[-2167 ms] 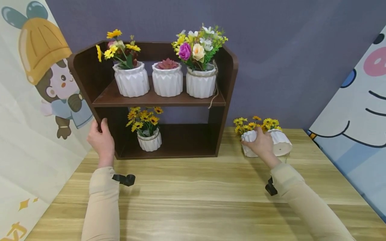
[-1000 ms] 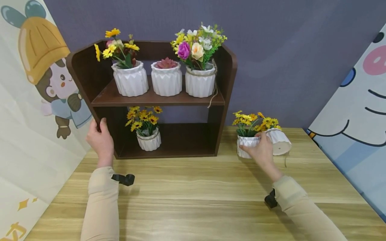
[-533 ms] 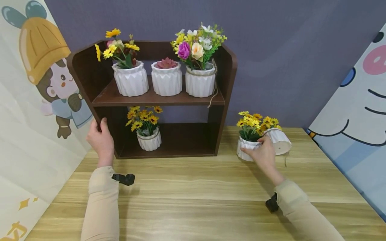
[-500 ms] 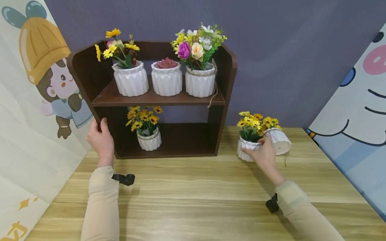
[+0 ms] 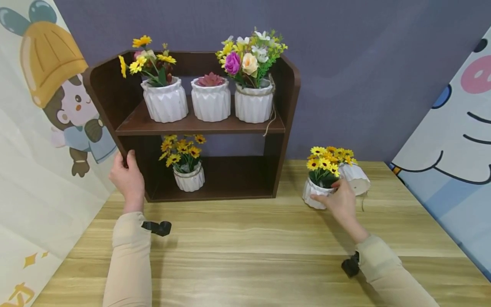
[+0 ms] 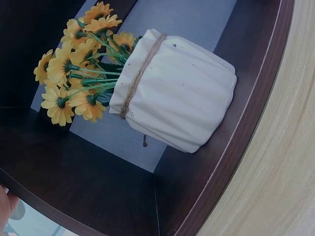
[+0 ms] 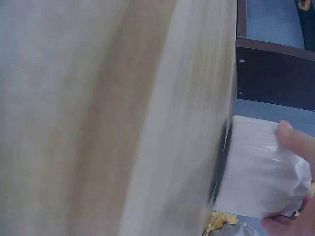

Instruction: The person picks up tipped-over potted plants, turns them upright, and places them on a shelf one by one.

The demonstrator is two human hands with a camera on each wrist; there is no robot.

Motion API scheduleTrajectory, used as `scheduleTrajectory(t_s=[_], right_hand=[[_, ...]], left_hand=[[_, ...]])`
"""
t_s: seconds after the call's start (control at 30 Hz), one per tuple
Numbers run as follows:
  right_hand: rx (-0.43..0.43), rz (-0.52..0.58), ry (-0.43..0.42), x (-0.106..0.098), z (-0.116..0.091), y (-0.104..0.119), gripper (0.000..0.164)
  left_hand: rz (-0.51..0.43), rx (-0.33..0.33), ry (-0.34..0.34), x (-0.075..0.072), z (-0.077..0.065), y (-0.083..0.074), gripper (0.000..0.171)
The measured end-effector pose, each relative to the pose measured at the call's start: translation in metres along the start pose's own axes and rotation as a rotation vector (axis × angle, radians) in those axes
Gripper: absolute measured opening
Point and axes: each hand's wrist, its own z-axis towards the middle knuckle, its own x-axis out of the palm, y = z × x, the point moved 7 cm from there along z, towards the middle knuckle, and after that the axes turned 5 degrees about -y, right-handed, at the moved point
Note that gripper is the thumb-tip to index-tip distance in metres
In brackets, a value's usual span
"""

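Observation:
My left hand [image 5: 128,179] grips the left side panel of a dark brown two-tier shelf [image 5: 199,127]. To the right of the shelf, my right hand [image 5: 342,202] holds a white fluted flowerpot [image 5: 314,195] of yellow sunflowers, thumb on the front side and fingers round the right side. This pot leans slightly toward the viewer, close over the table; the right wrist view shows its white wall [image 7: 266,167] between thumb and fingers. Just behind the hand, a second white sunflower pot [image 5: 356,179] lies on its side, base facing forward.
On the upper tier stand a pot of mixed yellow flowers [image 5: 166,102], a red succulent pot [image 5: 211,102] and a bouquet pot [image 5: 253,104] with twine. One sunflower pot [image 5: 189,179] stands on the lower tier. The wooden table [image 5: 238,247] extends in front.
The right hand has turned the tipped sunflower pot upright, then shifted it slightly right and nearer, with its flowers now leaning forward. The left hand stays on the shelf.

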Motion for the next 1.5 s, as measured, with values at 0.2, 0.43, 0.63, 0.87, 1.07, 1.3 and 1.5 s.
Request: scheduleTrajectory(t_s=[0.2,0.43,0.63,0.87,1.07,1.3,1.5], right_hand=[[-0.012,-0.007,-0.001,-0.002,-0.004,0.0,0.065],[-0.013,-0.002,0.039,-0.001,-0.008,-0.002,0.067],[0.007,0.088,0.095,0.002,-0.008,-0.004,0.087],[-0.151,0.238,0.087,0.004,-0.004,0.002,0.094],[-0.13,0.28,0.136,0.01,0.001,-0.002,0.085],[-0.053,0.191,0.149,0.015,0.005,-0.01,0.083],[-0.048,0.161,0.126,0.016,0.008,-0.012,0.083]], left_hand=[[-0.009,-0.005,0.002,-0.001,0.0,-0.001,0.034],[0.0,0.003,0.008,-0.001,0.0,-0.002,0.037],[-0.009,0.0,0.007,-0.001,0.0,-0.002,0.037],[-0.013,0.001,0.008,-0.001,0.0,-0.002,0.036],[-0.012,0.003,0.013,-0.001,-0.001,-0.001,0.037],[-0.006,-0.011,0.017,-0.001,-0.002,-0.001,0.038],[0.001,0.015,0.003,-0.001,0.0,-0.002,0.036]])
